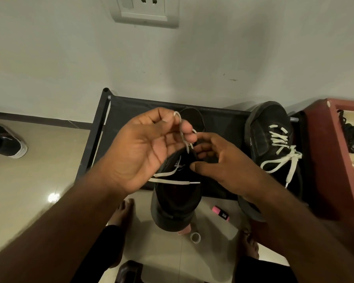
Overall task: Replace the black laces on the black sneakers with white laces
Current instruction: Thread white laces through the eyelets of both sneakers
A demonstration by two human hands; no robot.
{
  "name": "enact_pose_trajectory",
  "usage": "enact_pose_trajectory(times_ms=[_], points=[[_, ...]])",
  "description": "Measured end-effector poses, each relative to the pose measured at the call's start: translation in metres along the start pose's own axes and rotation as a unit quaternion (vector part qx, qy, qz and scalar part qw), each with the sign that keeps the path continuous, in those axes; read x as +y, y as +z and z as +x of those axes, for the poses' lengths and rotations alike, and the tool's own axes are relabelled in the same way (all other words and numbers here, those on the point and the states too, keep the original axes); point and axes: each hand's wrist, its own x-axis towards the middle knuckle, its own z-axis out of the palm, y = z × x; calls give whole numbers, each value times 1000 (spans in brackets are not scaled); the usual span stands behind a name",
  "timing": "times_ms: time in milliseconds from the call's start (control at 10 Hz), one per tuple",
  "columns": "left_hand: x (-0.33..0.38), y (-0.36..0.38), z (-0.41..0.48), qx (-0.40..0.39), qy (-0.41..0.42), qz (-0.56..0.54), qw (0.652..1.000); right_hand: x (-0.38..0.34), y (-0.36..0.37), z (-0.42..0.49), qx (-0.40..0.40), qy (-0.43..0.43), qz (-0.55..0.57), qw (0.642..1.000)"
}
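left hand (143,148): clamped on a white lace (172,182) loop, pinched at fingertips.
risk: loose free end across the collar, dragged back out of an eyelet by a hard pull.
middle sneaker (176,201): black, on shoe rack (131,111) front edge, heel overhanging; likely to tip off if tugged.
right hand (219,160): fingers curled at the lace, grip unreadable.
right sneaker (274,144): white-laced, bow tied.
black laces (350,137): heaped on red stool (323,160).

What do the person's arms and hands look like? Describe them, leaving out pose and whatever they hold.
Both are bare. The left hand and right hand wear no gloves, and no ring shows on the visible fingers. The left forearm and right forearm are uncovered up to the frame edge: no sleeve, watch or bracelet in view.
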Motion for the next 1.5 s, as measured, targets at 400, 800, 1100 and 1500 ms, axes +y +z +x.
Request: enact_pose_trajectory(times_ms=[400, 800, 1100, 1500], points=[[-2, -3, -2, -38, -206, 761, 614, 0, 5, 3, 10, -3, -21, 1000], [1, -7, 4, -7, -11, 490, 872, 3, 12, 7, 34, -2, -3, 999], [35, 15, -11, -42, -5, -171, 984, 5, 18, 8, 50, -13, -37, 998], [15, 2, -7, -65, -163, 604, 777, -2, 23, 10, 69, -24, -121, 990]])
